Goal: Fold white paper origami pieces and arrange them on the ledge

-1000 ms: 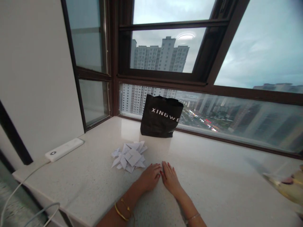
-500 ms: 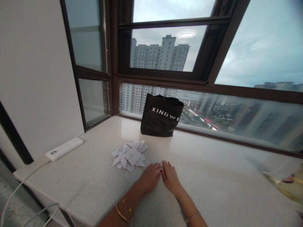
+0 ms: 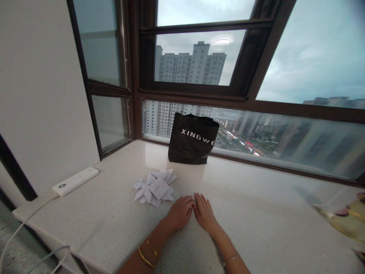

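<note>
My left hand [image 3: 181, 210] rests palm down on the pale speckled sill, its fingers lightly bent and holding nothing visible. Beside it, my right hand [image 3: 204, 211] lies flat with the fingers stretched forward. The fingertips of the two hands nearly meet; I cannot tell whether they touch. Just beyond my left hand, to its left, is a loose pile of folded white paper pieces [image 3: 156, 189]. Behind both hands a black bag [image 3: 191, 146] with white lettering stands upright near the window.
A white power strip [image 3: 75, 181] lies at the left near the wall, its white cord [image 3: 30, 219] running off the sill's edge. At the far right is a yellowish object [image 3: 346, 220], cut off by the frame. Dark window frames [image 3: 194, 93] border the back of the stone sill [image 3: 256, 213].
The whole view has shifted very slightly. Both hands, the paper pieces and the bag keep their places on the sill.
</note>
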A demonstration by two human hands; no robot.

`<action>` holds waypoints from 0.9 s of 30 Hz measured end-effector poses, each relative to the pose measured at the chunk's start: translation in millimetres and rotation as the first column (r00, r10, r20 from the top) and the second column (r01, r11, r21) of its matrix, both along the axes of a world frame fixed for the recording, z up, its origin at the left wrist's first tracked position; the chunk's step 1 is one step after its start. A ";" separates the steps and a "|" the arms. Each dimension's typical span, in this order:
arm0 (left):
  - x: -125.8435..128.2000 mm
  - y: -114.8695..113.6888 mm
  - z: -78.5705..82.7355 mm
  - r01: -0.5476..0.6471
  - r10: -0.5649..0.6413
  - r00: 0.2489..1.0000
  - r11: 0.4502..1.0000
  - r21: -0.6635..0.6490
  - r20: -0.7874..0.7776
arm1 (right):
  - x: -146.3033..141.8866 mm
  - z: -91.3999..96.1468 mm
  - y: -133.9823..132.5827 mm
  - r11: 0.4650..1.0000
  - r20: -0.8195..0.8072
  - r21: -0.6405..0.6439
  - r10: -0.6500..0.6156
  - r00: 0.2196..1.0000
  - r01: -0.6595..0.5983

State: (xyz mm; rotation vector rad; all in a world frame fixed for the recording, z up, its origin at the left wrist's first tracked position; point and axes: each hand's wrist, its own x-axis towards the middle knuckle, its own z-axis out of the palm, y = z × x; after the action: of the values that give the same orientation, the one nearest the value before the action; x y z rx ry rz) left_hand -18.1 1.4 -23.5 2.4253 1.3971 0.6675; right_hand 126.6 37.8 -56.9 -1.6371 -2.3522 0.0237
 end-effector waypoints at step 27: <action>1.1 -2.5 4.5 -0.014 0.014 1.000 1.000 -0.010 -0.012 | -1.2 2.9 -1.3 1.000 -0.023 -0.001 0.010 1.000 -0.010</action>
State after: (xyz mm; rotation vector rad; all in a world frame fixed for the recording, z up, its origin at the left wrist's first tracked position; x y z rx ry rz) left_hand -17.0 -1.1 -19.0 2.4178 1.4204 0.6482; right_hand 125.4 36.5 -54.0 -1.6173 -2.3440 0.0457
